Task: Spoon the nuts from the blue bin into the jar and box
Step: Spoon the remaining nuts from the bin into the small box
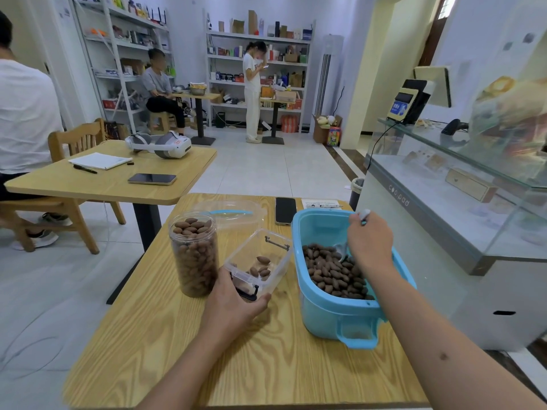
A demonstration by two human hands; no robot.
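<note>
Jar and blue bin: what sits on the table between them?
In the head view, the clear box, holding a few nuts, sits between the jar and blue bin; the left hand grips its near corner.

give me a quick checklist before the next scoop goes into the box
1. Left hand steadies the clear box, tilted toward the blue bin: ok.
2. Box has room, only a few nuts inside: ok.
3. Right hand grips the spoon, bowl down among the bin's nuts: ok.
4. Spoon loaded: cannot tell, the hand hides the bowl.
5. Jar nearly full to its mouth, so scoops go to the box: ok.
6. Phone lies behind the box, off the bin-to-box path: ok.
</note>
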